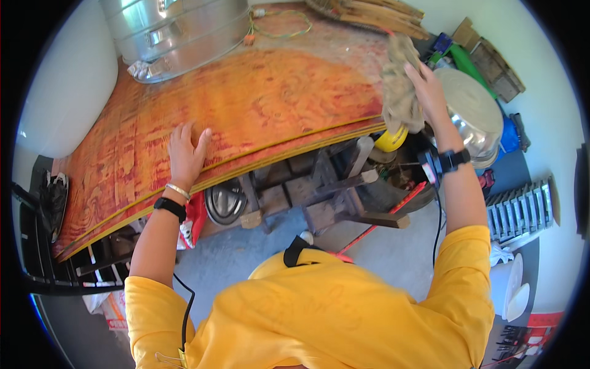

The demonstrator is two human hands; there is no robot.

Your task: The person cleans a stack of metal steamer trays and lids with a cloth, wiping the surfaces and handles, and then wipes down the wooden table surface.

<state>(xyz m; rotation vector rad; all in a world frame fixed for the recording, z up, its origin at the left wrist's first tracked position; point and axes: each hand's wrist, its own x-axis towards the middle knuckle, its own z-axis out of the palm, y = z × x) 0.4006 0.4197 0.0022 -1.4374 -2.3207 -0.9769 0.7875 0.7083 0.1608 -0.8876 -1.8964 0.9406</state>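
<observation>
My right hand [429, 90] grips a crumpled tan cloth [400, 92], which hangs over the right end of a reddish-orange plywood board [267, 92]. Part of the cloth droops below the board's edge. Flat on the same board, near its front edge, rests my left hand [186, 152] with fingers spread and nothing in it. The board looks worn and streaked, and more sheets with yellow edges lie stacked under it. A wet-looking or darker orange area covers much of its top, while the far right part is duller.
A large ribbed metal drum [184, 37] stands at the board's back left, by a white rounded tank [69, 78]. A coiled cord [288, 32] lies behind. Wooden stools [332, 203] crowd beneath. An upturned metal pot [474, 110] sits at right, above a slatted rack [521, 210].
</observation>
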